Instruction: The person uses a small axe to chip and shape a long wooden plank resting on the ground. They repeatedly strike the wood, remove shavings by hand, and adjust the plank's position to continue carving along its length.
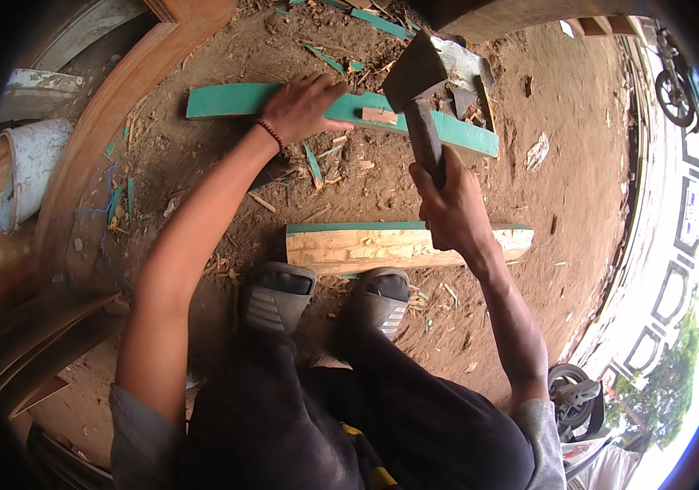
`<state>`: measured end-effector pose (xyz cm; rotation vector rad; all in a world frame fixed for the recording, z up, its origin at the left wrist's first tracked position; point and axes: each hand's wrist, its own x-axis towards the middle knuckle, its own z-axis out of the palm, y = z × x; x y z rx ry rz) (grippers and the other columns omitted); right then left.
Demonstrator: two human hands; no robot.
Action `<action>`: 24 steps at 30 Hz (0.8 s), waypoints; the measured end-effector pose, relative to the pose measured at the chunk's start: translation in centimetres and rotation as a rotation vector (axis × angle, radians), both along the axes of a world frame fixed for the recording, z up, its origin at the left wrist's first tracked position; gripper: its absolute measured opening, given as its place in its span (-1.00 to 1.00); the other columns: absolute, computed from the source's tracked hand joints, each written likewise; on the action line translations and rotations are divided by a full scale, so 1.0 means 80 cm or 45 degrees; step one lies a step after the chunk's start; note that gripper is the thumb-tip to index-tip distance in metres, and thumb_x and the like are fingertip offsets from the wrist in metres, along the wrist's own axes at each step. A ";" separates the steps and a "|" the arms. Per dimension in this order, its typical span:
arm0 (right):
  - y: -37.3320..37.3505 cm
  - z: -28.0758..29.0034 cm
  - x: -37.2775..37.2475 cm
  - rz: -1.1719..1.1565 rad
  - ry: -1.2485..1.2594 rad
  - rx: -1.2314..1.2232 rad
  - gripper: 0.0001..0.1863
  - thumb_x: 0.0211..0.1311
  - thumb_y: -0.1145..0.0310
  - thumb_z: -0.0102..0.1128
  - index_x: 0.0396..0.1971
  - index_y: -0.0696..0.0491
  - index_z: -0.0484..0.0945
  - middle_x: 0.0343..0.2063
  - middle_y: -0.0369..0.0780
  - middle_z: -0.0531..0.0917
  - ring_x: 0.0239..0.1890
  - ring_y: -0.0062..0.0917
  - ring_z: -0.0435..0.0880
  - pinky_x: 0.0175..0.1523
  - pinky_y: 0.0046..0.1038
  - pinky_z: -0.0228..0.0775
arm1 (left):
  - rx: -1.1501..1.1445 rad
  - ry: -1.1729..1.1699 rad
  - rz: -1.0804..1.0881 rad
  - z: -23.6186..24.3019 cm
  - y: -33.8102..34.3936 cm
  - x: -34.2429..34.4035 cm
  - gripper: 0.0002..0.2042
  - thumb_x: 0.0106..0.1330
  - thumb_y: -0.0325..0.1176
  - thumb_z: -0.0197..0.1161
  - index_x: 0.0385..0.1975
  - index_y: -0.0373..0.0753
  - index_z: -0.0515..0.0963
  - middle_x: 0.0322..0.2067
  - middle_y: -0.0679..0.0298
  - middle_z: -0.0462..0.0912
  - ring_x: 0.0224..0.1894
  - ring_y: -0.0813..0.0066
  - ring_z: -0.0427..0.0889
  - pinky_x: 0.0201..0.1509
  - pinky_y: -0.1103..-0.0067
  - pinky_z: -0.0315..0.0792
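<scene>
Green plank: lies across the upper middle of the frame, the green-painted plank (pixel 239 100) running left to right with its right end dipping lower.
Your left hand: the nearer one, your left hand (pixel 304 106) lies over the plank left of its middle, fingers loosely bent across the far edge, thumb reaching right; how firmly it presses, you can't tell from here.
Your right hand: below the plank, right of centre, your right hand (pixel 457 204) is wrapped closely round the handle of the hatchet (pixel 414 72).
Hatchet to plank: from your right grip the plank lies toward the top of the frame; the handle crosses its line, with the head right of your left hand. Whether the head touches wood, you can't tell.
Bare patch: a pale brown patch (pixel 379 116) shows on the plank between your left thumb and the handle.
Second timber: the pale timber (pixel 366 247) lies mid-frame, just beyond your sandals (pixel 277 299), roughly lengthwise with the plank.
Ground: brown dirt (pixel 561 212) strewn with chips and green splinters.
Surroundings: a wooden frame (pixel 108 106) and bucket (pixel 35 171) at left, a motorcycle (pixel 676 94) upper right.
</scene>
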<state>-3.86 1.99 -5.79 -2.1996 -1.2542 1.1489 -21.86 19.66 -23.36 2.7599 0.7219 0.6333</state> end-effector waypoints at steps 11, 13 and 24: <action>0.001 0.001 -0.021 0.044 -0.181 -0.146 -0.69 0.34 0.28 0.08 -0.17 0.22 0.27 -0.52 0.26 0.57 -0.44 0.21 0.59 -0.38 0.07 0.38 | 0.065 -0.033 -0.017 -0.001 0.002 0.000 -0.35 -0.03 0.21 0.44 -0.15 -0.19 0.43 -0.32 0.19 0.52 -0.22 0.29 0.58 -0.11 0.37 0.55; -0.001 0.010 -0.018 0.006 -0.063 0.008 -0.70 0.33 0.31 0.09 -0.19 0.23 0.30 -0.56 0.19 0.59 -0.49 0.13 0.62 -0.42 -0.01 0.39 | -0.018 0.014 -0.022 -0.006 0.000 0.001 -0.36 -0.03 0.20 0.44 -0.14 -0.19 0.43 -0.32 0.19 0.51 -0.22 0.28 0.58 -0.10 0.36 0.55; 0.011 0.005 -0.023 0.137 -0.194 -0.012 -0.69 0.35 0.29 0.04 -0.22 0.26 0.27 -0.57 0.20 0.58 -0.48 0.13 0.63 -0.41 0.04 0.44 | 0.033 0.052 0.026 0.003 -0.004 -0.001 -0.40 -0.05 0.12 0.49 -0.17 -0.15 0.41 -0.27 0.23 0.52 -0.11 0.30 0.56 -0.09 0.43 0.54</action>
